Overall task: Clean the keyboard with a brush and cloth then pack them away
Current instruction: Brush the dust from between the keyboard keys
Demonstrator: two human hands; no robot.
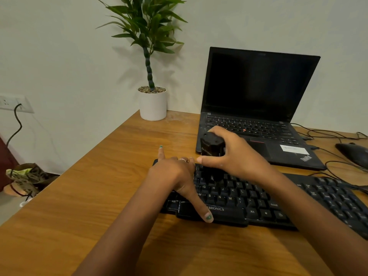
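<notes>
One keyboard (258, 200) lies on the surface (99, 196) at about 5 o'clock. One laptop (256, 108) stands open at 2 o'clock. One potted plant (152, 104) sits at 12 o'clock. One mouse (354, 152) lies at 3 o'clock, at the right edge. Two hands are over the keyboard: the left hand (175, 174) and the right hand (233, 154). One small black object (211, 145), probably the brush, is in the right hand. Two rings (184, 160) show on the left hand. One wall socket (14, 103) is at 9 o'clock, with one cable (17, 124) plugged in. Several cables (326, 134) trail at 3 o'clock; their number cannot be told.
</notes>
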